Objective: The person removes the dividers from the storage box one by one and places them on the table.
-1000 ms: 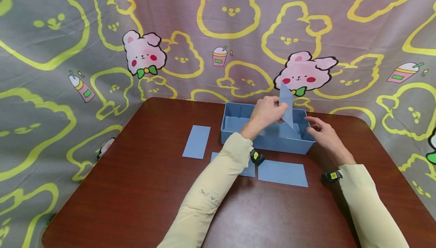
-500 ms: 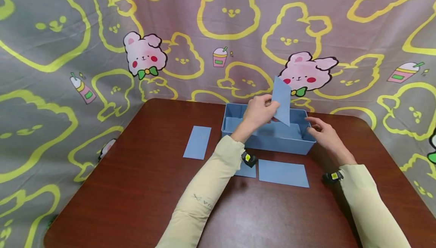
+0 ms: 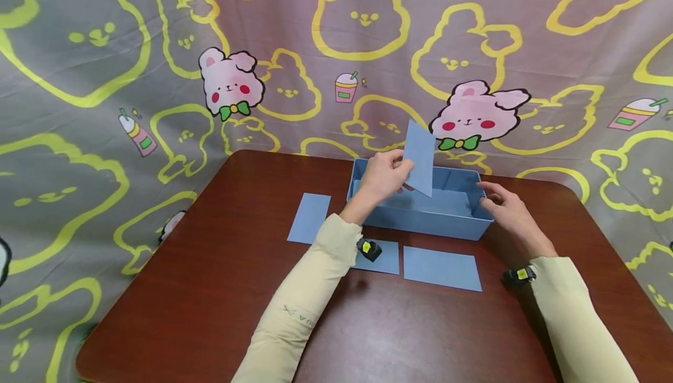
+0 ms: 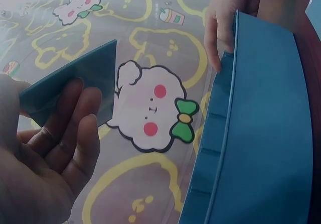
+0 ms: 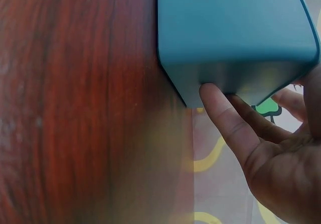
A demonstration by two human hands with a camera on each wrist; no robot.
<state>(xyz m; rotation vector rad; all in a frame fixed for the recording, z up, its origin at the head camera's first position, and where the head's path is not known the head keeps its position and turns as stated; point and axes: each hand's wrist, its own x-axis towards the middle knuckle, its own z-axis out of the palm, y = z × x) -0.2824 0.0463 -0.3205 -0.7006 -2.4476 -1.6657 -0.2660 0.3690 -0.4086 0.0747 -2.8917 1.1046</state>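
Above the box's left half, my left hand [image 3: 382, 174] pinches a thin, flat blue panel [image 3: 419, 158] by its left side. The panel is raised and tilted, and in the left wrist view my fingers lie along one of its faces. The long, open-topped blue box [image 3: 423, 223] stands on the table beneath. At its right end my right hand [image 3: 509, 211] grips the end wall. Right wrist fingertips [image 5: 213, 93] press the outside of that wall, while other fingers reach over the rim. Vertical grooves show on the box's inner walls.
Three flat blue panels lie on the brown table [image 3: 184, 289]: a left one [image 3: 309, 218], a middle one [image 3: 385, 259] partly behind my left wrist, and a right one [image 3: 443, 268] before the box. A patterned curtain [image 3: 294, 32] hangs behind the table.
My left hand has moved left along the box with its panel, turning the panel's broad face more toward me. My right hand has stayed at the box's right end.
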